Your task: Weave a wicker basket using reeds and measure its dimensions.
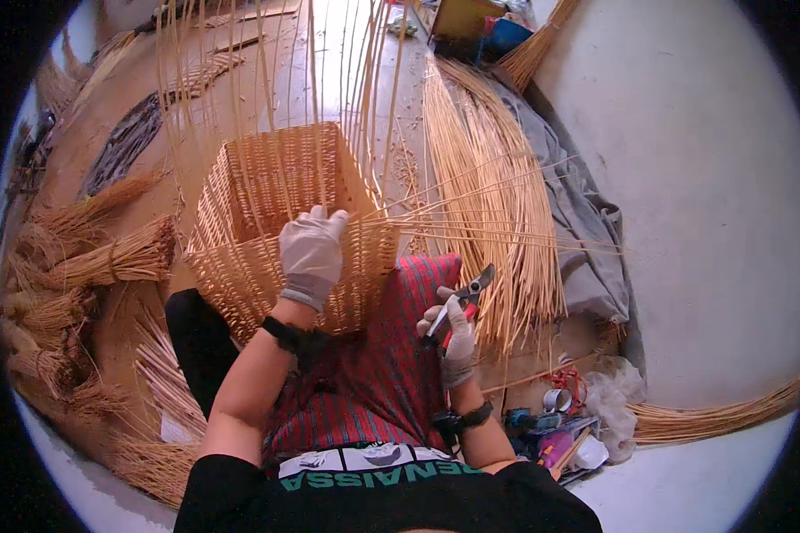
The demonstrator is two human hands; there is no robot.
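A woven wicker basket (pixel 231 275), squarish, with long upright stakes (pixel 316 62) rising from its rim, rests tilted by my legs and a red striped cloth (pixel 356 400) on my lap. My left hand (pixel 311 253), in a white glove, is closed at the near rim, gripping there among the stakes. Several stakes bend out sideways to the right. Lower right of the basket, my gloved right hand (pixel 453 333) grips pruning shears (pixel 474 289) with dark blades and red handles, held just above the cloth.
Long pale rods (pixel 498 204) lie on a grey sheet (pixel 587 266) at the right. Bundles of reeds (pixel 107 249) fill the left floor. Tools and crumpled plastic (pixel 609 400) lie lower right, beside more rods (pixel 720 413). A box (pixel 458 27) stands at the back, near a white surface (pixel 702 178).
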